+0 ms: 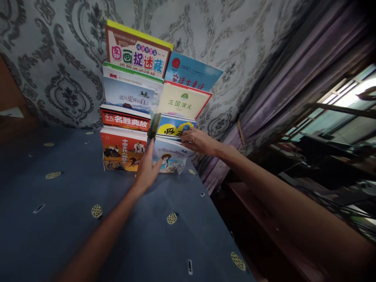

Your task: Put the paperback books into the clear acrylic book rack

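Observation:
Books stand in two tiered columns on a rack, whose white feet show at the bottom. My right hand (198, 141) curls its fingers at the right end of the blue-and-yellow book (172, 126), just above the front light-blue book (170, 158). Which of these two it grips is hard to tell. My left hand (147, 168) reaches between the columns with fingers stretched and thumb apart, touching the left edge of the light-blue book. A blurred dark green strip (154, 126) rises above its fingertips. Left of it stands the orange book (122, 150), below the red book (126, 120).
Higher tiers hold a cream book (183, 101), a blue book (192, 72), a pale blue-grey book (129, 94) and a large brown-bordered book (136, 53). Patterned wallpaper (79, 47) rises behind. The dark blue table cover (129, 235) ends at the right, near a purple curtain (264, 105).

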`<state>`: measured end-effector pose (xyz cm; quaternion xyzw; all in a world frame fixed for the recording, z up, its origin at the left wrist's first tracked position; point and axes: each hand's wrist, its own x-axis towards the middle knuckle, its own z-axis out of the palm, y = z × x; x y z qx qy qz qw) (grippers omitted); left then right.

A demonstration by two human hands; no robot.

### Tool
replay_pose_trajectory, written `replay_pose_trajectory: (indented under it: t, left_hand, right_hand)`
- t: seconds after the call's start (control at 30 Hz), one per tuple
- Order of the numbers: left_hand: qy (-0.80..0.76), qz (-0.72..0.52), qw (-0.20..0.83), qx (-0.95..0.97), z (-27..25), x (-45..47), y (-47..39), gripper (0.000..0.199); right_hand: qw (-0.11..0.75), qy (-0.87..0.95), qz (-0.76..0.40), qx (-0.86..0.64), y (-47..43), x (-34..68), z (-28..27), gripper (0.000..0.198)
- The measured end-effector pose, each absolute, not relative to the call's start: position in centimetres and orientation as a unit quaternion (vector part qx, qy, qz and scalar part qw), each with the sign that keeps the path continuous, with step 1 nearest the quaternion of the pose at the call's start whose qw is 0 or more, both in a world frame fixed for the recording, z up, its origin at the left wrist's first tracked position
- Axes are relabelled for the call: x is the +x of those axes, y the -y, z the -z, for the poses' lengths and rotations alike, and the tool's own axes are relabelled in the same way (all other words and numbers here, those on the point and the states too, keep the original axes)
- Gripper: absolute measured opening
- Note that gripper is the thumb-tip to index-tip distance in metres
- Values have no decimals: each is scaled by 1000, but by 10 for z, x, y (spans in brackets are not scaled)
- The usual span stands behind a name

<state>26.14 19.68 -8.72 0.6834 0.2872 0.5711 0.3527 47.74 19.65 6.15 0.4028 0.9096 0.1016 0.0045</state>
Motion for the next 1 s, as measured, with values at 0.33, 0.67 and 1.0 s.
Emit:
replay_pose_trajectory:
  t: [0.33, 0.67, 1.0]
  left_hand:
    - [-287, -574, 349, 683, 87, 261, -197, 72]
    - [-291, -572, 358, 678, 90, 264, -198, 76]
    - [-300, -559, 340, 694, 84, 262, -195, 74]
  right_hand:
    - [-17, -919, -57, 389, -195, 485, -61, 37]
    - [-11, -917, -36, 397, -203, 486, -61, 34]
    - [1, -921, -53, 386, -201, 479, -63, 34]
